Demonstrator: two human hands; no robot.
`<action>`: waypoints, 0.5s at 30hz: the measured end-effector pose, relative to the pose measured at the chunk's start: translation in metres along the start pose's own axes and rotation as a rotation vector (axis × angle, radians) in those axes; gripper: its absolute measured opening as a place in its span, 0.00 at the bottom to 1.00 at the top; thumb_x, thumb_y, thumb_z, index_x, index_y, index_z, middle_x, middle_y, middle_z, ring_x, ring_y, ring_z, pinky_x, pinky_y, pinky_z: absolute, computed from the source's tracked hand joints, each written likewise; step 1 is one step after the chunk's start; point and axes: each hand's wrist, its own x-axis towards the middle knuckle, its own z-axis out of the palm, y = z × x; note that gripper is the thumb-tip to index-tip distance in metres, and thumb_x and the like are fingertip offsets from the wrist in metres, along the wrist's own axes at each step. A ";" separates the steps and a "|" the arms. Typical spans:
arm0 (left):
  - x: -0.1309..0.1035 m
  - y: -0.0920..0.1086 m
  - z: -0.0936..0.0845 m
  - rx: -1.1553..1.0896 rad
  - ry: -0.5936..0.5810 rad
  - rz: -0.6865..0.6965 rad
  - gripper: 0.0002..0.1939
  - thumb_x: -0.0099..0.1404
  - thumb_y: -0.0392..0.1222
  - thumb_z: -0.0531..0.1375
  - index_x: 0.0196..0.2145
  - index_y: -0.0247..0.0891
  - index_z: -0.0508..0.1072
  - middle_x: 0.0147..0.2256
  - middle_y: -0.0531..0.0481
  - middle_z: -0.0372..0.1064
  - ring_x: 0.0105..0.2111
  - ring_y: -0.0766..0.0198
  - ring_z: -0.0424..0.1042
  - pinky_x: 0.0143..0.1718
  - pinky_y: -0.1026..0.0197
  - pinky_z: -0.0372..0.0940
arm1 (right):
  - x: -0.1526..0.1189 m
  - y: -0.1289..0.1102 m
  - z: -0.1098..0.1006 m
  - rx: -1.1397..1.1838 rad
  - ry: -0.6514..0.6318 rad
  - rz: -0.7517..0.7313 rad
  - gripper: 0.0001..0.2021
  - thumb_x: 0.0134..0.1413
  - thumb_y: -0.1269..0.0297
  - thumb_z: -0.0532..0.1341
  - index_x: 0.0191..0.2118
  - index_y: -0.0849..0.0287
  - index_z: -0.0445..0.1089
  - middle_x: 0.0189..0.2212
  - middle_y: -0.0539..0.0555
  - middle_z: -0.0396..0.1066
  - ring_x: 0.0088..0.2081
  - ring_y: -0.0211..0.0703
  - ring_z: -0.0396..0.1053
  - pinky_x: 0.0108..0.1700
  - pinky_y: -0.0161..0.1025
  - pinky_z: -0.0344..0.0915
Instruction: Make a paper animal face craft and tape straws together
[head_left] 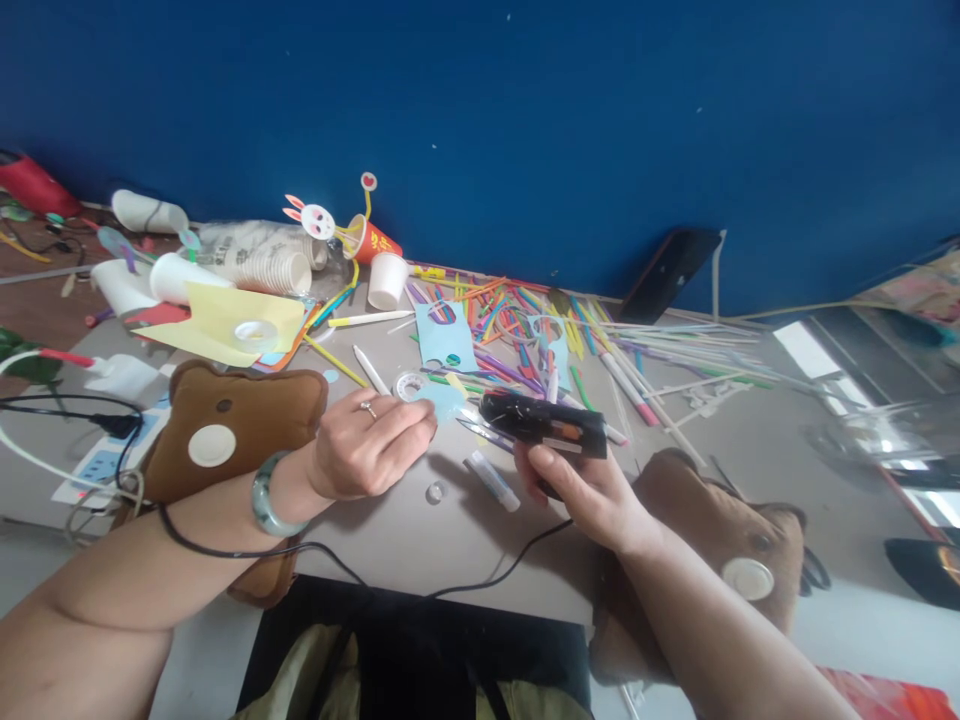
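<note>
My right hand grips a black hot glue gun, its nozzle end aimed left and a black cord trailing below. To the left, my left hand is closed, with the fingers curled and pressed together; whatever they hold is hidden. Just beyond its fingertips shows a light blue piece of paper, and I cannot tell whether they touch it. Scissors lie partly under the glue gun. Between my hands on the table are a glue stick and a small clear round cap.
Several coloured pipe cleaners spread along the back by the blue wall. Yellow paper with a tape roll, stacked paper cups and a rabbit-topped red cup stand left. Brown cushions flank the work area.
</note>
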 end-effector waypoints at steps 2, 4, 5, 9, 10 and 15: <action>0.000 0.000 -0.001 -0.005 -0.003 0.001 0.04 0.62 0.29 0.62 0.31 0.35 0.74 0.33 0.47 0.78 0.27 0.67 0.72 0.29 0.61 0.60 | 0.000 0.001 0.001 0.032 -0.020 0.013 0.21 0.65 0.49 0.53 0.26 0.58 0.63 0.18 0.49 0.61 0.21 0.36 0.59 0.24 0.37 0.58; 0.001 0.000 -0.001 -0.002 -0.013 0.008 0.03 0.61 0.29 0.63 0.31 0.35 0.74 0.33 0.47 0.78 0.27 0.67 0.72 0.28 0.61 0.60 | 0.001 0.001 0.001 0.034 -0.011 0.036 0.21 0.65 0.48 0.54 0.26 0.58 0.63 0.18 0.49 0.61 0.21 0.35 0.59 0.24 0.36 0.58; 0.001 -0.001 -0.002 0.003 -0.018 0.011 0.03 0.60 0.29 0.63 0.31 0.34 0.74 0.33 0.47 0.78 0.26 0.67 0.72 0.28 0.61 0.60 | 0.002 0.001 0.001 0.019 0.005 0.042 0.22 0.65 0.48 0.54 0.25 0.58 0.62 0.18 0.49 0.61 0.21 0.35 0.58 0.24 0.36 0.58; 0.001 0.000 0.000 0.031 -0.003 0.014 0.05 0.62 0.29 0.61 0.30 0.35 0.73 0.33 0.48 0.78 0.26 0.67 0.72 0.28 0.61 0.60 | 0.000 0.000 0.000 -0.015 0.032 0.013 0.23 0.66 0.51 0.53 0.22 0.58 0.61 0.17 0.49 0.60 0.21 0.35 0.58 0.24 0.36 0.57; 0.001 0.000 0.000 0.034 0.008 0.019 0.05 0.62 0.28 0.61 0.30 0.35 0.73 0.32 0.48 0.78 0.26 0.67 0.72 0.28 0.61 0.60 | -0.001 0.001 0.001 0.006 0.014 0.001 0.22 0.66 0.51 0.53 0.23 0.59 0.62 0.18 0.49 0.61 0.21 0.35 0.58 0.24 0.36 0.57; 0.001 0.002 0.002 0.033 0.021 0.051 0.05 0.62 0.28 0.61 0.30 0.34 0.73 0.33 0.46 0.78 0.26 0.67 0.72 0.27 0.60 0.60 | -0.004 0.004 0.007 0.083 -0.057 0.000 0.18 0.66 0.53 0.55 0.29 0.60 0.64 0.21 0.48 0.61 0.22 0.34 0.59 0.24 0.33 0.59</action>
